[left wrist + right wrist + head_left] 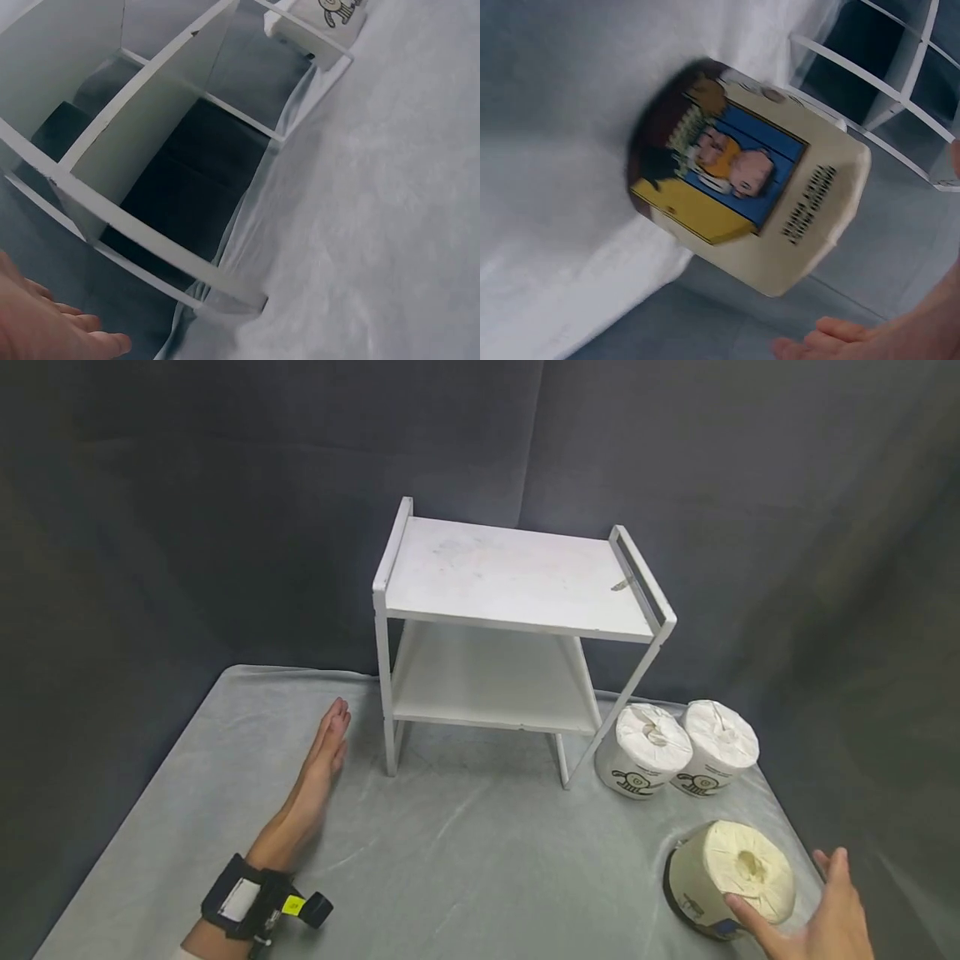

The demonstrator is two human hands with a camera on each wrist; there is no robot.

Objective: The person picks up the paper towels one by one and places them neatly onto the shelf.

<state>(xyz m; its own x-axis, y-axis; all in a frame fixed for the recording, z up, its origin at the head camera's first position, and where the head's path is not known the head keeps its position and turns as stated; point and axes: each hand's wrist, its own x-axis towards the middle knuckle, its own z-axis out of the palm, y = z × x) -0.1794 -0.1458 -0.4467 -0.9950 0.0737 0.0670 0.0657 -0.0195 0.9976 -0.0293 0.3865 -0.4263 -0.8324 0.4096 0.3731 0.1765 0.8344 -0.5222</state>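
My right hand [821,918] is spread beside a cream paper-wrapped toilet roll [690,881], its thumb overlapping the roll's near edge in the head view. This roll stands upright at the front right of the table. In the right wrist view, the same toilet roll [810,187] shows a printed cartoon picture, and the fingers [840,330] stay apart from its side. My left hand [322,764] is held out with straight fingers and nothing in it, left of a white two-tier shelf [517,578]. The left wrist view shows that hand [52,326] beside the shelf frame [150,232].
Two white wrapped toilet rolls, one [648,752] by the shelf's right leg and another [720,747] behind it, stand side by side. A grey cloth covers the table [480,860]. Dark grey curtains [262,527] hang around it.
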